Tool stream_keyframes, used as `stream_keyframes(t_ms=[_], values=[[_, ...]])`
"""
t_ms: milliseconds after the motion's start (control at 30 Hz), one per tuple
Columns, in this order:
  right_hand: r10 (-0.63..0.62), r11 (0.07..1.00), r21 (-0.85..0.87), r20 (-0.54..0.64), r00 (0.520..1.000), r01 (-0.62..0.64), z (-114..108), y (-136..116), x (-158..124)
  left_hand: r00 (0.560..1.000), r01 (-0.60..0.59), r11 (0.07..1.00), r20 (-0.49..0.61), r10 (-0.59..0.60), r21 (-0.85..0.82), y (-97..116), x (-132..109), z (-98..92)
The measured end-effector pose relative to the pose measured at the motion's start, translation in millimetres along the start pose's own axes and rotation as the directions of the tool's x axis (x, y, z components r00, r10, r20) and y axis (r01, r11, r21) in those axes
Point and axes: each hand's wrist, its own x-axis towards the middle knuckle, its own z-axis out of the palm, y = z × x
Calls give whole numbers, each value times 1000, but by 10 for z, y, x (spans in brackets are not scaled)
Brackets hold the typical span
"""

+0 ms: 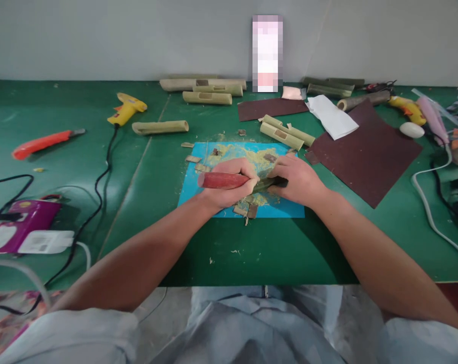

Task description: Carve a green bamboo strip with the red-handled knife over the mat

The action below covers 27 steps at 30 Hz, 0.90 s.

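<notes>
My left hand [229, 169] is closed around a red-handled carving tool [221, 180]. Its handle points left, and its working end is hidden by my fingers. A greenish bamboo piece [263, 185] lies just to the right, with my right hand [299, 177] gripping its far end. Both hands are close together over a blue mat [189, 189]. Yellowish shavings [232, 151] and several small cut bamboo chips [253, 210] are scattered on the mat around them.
Cut bamboo tubes [207, 97] lie behind the mat. Brown sandpaper-like sheets [369, 156] and a white paper [331, 119] are at right. An orange utility knife [43, 144], yellow glue gun [126, 109] and purple box [35, 222] with cords occupy the left.
</notes>
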Motion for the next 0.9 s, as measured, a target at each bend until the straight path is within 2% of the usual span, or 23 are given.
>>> stream_keyframes(t_ms=[233, 667, 900], values=[[16, 1000, -6, 3, 1000, -16, -9, -18, 10, 996, -83, 997, -19, 83, -2, -94, -19, -3], [24, 1000, -10, 23, 999, -24, -25, -33, 20, 994, -37, 999, -107, 34, -33, -99, -25, 14], [10, 1000, -12, 21, 1000, -10, -15, -15, 21, 1000, -23, 999, -3, 23, -23, -60, 17, 7]])
